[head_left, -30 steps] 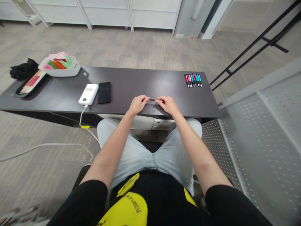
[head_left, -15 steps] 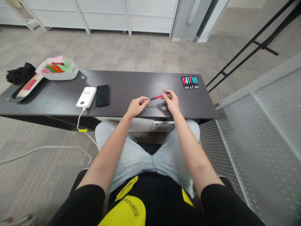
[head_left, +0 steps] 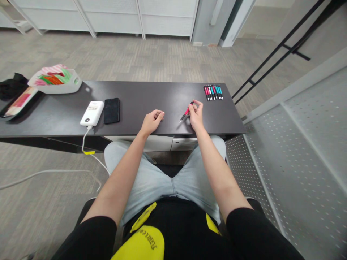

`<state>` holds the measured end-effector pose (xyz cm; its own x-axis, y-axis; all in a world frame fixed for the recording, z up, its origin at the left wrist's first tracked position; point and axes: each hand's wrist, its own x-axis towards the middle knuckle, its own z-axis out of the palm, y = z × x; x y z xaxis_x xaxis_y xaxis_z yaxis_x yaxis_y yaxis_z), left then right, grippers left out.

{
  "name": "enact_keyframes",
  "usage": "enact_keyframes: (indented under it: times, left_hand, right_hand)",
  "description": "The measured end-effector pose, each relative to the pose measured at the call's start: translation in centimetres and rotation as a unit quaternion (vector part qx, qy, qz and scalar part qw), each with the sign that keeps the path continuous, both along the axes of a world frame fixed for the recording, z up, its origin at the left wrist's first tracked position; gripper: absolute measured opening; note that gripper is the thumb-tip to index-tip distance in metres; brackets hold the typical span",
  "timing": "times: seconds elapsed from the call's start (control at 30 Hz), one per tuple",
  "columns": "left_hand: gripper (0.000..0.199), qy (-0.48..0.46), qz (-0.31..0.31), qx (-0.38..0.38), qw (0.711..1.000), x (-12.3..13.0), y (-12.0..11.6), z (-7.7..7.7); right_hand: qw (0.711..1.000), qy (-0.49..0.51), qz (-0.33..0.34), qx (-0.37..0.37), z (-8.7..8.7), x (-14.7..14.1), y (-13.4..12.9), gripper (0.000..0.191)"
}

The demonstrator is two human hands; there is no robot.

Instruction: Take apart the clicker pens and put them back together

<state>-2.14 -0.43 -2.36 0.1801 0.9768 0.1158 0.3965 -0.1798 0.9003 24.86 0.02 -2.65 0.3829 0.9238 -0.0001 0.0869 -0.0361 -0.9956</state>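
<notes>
Pen (head_left: 186, 112) swung from left hand (head_left: 152, 121), slim, tapered

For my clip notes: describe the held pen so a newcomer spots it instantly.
Find the long dark table. Over its right half, the right hand holds a red and black pen. Unlike the pens lined up beyond it, this one slants alone in the hand's grip.
</notes>
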Motion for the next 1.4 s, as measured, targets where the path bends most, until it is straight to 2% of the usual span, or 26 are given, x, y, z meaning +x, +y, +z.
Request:
enact_keyframes:
  times: [0.07,0.2,0.3,0.53,0.67,0.77,0.83,0.9,1.0,1.07,1.17,1.27,1.4]
  left_hand:
    - [0.028,0.010,0.000,0.003,1.000,0.0,-0.1,0.1]
    - [0.035,0.021,0.003,0.006,1.000,0.1,-0.1,0.2]
    - [0.034,0.026,0.003,0.007,1.000,0.1,-0.1,0.2]
    - [0.031,0.047,-0.004,0.019,0.999,0.0,-0.1,0.2]
    - [0.032,0.079,-0.003,0.051,0.996,0.0,0.0,0.4]
    - [0.031,0.094,-0.013,0.072,0.993,0.1,-0.1,0.7]
    - [0.034,0.135,-0.022,0.086,0.987,0.2,-0.1,0.8]
    - [0.037,0.170,-0.028,0.092,0.981,0.3,-0.3,0.8]
    - [0.038,0.214,-0.044,0.088,0.972,0.5,-0.4,0.9]
    - [0.038,0.237,-0.049,0.089,0.966,0.6,-0.6,1.1]
    - [0.041,0.261,-0.052,0.087,0.960,0.8,-0.8,1.4]
    - [0.044,0.267,-0.055,0.085,0.958,0.8,-1.0,1.6]
    - [0.039,0.260,-0.051,0.086,0.960,0.9,-1.1,1.7]
  right_hand:
    - [0.999,-0.033,0.016,0.002,0.3,0.0,-0.2,0.048]
    - [0.995,-0.087,0.048,0.018,0.4,0.0,-0.4,0.072]
    - [0.995,-0.089,0.046,0.016,0.2,0.1,-0.3,0.079]
    - [0.999,-0.038,0.022,0.008,-0.1,-0.2,-0.4,0.058]
    - [0.997,-0.044,0.071,0.004,0.3,0.4,0.5,0.043]
    - [0.990,-0.097,0.102,0.012,1.7,2.4,2.8,0.041]
    - [0.979,-0.175,0.104,-0.007,3.4,4.5,4.9,0.042]
    - [0.947,-0.298,0.111,-0.052,5.4,6.6,7.0,0.038]
    - [0.922,-0.370,0.074,-0.082,8.2,9.4,9.5,0.034]
    - [0.908,-0.403,0.048,-0.100,9.4,10.6,10.7,0.031]
    - [0.885,-0.447,0.030,-0.130,10.1,11.5,12.3,0.022]
    - [0.862,-0.481,0.026,-0.160,9.9,11.5,13.6,0.017]
    - [0.839,-0.509,0.022,-0.191,9.2,11.0,14.8,0.022]
